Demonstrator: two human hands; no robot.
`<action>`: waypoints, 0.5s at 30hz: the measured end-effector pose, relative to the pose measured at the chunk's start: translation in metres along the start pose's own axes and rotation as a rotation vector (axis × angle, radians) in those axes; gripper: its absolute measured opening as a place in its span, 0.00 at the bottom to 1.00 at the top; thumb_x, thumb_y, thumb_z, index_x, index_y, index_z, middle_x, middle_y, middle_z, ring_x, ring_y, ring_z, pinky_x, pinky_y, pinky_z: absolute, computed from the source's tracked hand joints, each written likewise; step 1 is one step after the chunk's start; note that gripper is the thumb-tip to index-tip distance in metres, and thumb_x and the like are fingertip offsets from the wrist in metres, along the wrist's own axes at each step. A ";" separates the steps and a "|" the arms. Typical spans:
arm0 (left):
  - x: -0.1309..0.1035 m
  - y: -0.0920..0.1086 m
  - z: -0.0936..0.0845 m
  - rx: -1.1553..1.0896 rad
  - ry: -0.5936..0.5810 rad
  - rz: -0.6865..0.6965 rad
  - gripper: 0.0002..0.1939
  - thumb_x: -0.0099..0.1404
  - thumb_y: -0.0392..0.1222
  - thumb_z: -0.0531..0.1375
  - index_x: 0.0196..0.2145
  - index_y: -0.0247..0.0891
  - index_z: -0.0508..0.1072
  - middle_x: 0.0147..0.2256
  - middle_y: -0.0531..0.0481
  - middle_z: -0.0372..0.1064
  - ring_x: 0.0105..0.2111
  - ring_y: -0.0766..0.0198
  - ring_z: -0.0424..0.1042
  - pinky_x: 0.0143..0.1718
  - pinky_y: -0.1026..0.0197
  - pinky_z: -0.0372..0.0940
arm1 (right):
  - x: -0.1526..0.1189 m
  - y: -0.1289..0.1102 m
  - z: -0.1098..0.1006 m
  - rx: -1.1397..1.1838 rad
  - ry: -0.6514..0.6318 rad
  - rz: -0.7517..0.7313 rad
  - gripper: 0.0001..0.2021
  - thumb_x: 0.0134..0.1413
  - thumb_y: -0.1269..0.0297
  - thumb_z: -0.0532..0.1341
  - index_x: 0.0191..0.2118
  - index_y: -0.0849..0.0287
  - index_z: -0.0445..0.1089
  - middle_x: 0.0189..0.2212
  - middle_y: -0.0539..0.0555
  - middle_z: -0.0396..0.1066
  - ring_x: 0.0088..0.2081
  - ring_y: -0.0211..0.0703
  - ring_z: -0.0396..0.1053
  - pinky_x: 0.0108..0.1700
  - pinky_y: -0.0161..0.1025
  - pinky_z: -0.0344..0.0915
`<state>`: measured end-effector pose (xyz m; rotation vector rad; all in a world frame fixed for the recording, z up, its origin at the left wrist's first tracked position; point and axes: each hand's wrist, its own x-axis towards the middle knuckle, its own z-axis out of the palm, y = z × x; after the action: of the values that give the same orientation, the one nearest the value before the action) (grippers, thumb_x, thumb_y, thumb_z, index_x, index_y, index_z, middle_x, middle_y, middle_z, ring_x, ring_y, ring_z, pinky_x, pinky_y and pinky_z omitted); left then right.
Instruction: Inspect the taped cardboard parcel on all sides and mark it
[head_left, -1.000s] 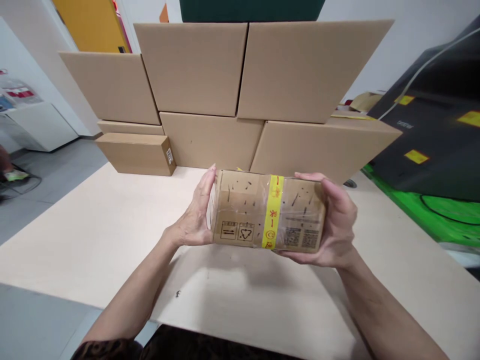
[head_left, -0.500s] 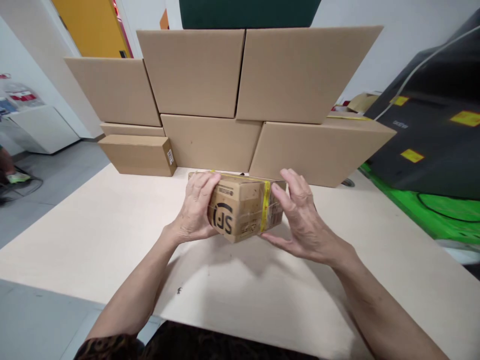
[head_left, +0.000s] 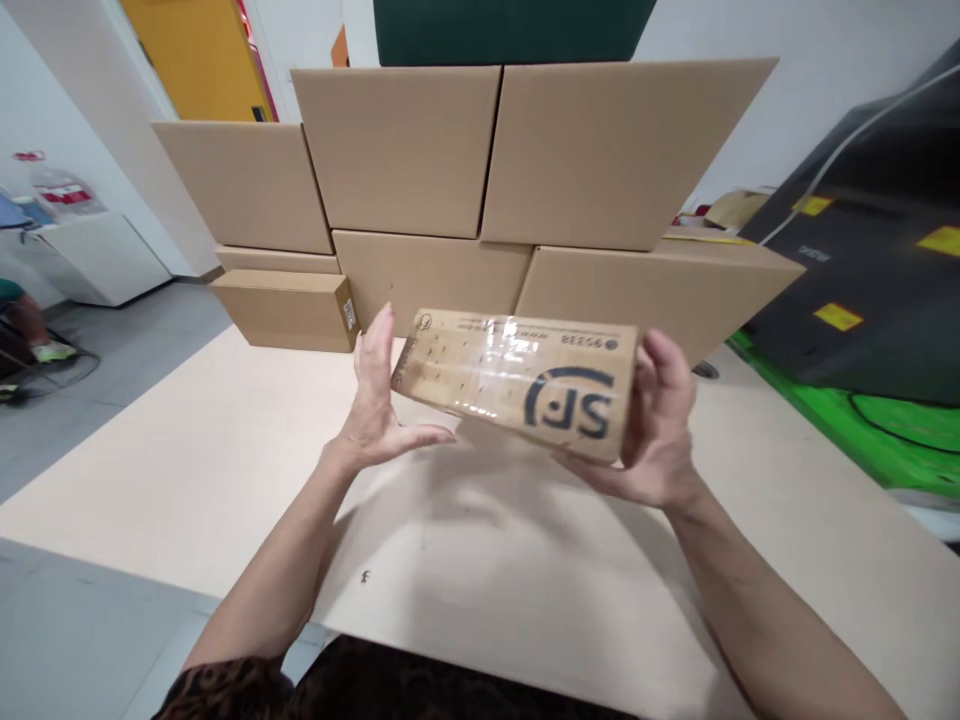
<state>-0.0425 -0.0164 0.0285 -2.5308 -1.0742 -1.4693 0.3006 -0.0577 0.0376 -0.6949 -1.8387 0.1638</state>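
A small cardboard box (head_left: 510, 380) with "SF" printed upside down hangs tilted above the table, its long taped side facing me. My right hand (head_left: 660, 430) grips its right end, thumb underneath and fingers around the far edge. At the box's left end, my left hand (head_left: 379, 400) has its thumb and fingers spread wide apart. Whether the left fingertips touch the box I cannot tell. The yellow tape strip does not show from this side.
Large plain cardboard boxes (head_left: 574, 150) are stacked along the back of the pale table (head_left: 225, 450). A narrow carton (head_left: 281, 312) with a label stands at the back left. To the right are a dark cover (head_left: 877, 240) and a green sheet (head_left: 847, 420). A person's leg (head_left: 26, 320) shows far left.
The small box has turned so its long side now faces me, with the SF print moved from left to right. My left hand has opened away from it; my right hand has closed on its end.
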 end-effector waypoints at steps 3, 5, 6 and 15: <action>-0.002 -0.017 0.003 -0.278 0.004 -0.176 0.73 0.56 0.84 0.63 0.81 0.48 0.31 0.80 0.25 0.36 0.80 0.31 0.43 0.74 0.26 0.51 | 0.004 0.006 -0.006 0.215 0.113 0.117 0.51 0.54 0.46 0.73 0.79 0.40 0.50 0.71 0.61 0.66 0.67 0.66 0.72 0.62 0.64 0.76; -0.004 -0.020 0.008 -0.487 -0.082 -0.277 0.70 0.58 0.85 0.60 0.81 0.47 0.35 0.78 0.24 0.44 0.77 0.34 0.54 0.70 0.30 0.60 | 0.006 0.009 -0.003 0.362 0.163 0.260 0.41 0.57 0.45 0.69 0.74 0.43 0.61 0.66 0.61 0.74 0.63 0.69 0.76 0.62 0.69 0.75; -0.005 -0.019 0.011 -0.578 -0.135 -0.316 0.68 0.60 0.85 0.59 0.81 0.46 0.37 0.77 0.24 0.50 0.75 0.35 0.59 0.68 0.32 0.64 | 0.007 0.010 0.000 0.439 0.177 0.344 0.37 0.57 0.45 0.68 0.71 0.46 0.66 0.62 0.60 0.78 0.61 0.70 0.78 0.61 0.72 0.75; -0.003 0.013 0.030 -0.899 -0.218 -0.610 0.51 0.69 0.82 0.48 0.79 0.51 0.53 0.74 0.38 0.63 0.74 0.41 0.62 0.65 0.35 0.70 | 0.019 0.006 0.023 0.692 0.124 0.910 0.32 0.63 0.29 0.57 0.51 0.51 0.81 0.43 0.58 0.87 0.53 0.65 0.84 0.54 0.65 0.81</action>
<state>-0.0133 -0.0175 0.0132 -3.1493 -1.6036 -2.2847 0.2780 -0.0375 0.0415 -0.9476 -1.1029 1.2478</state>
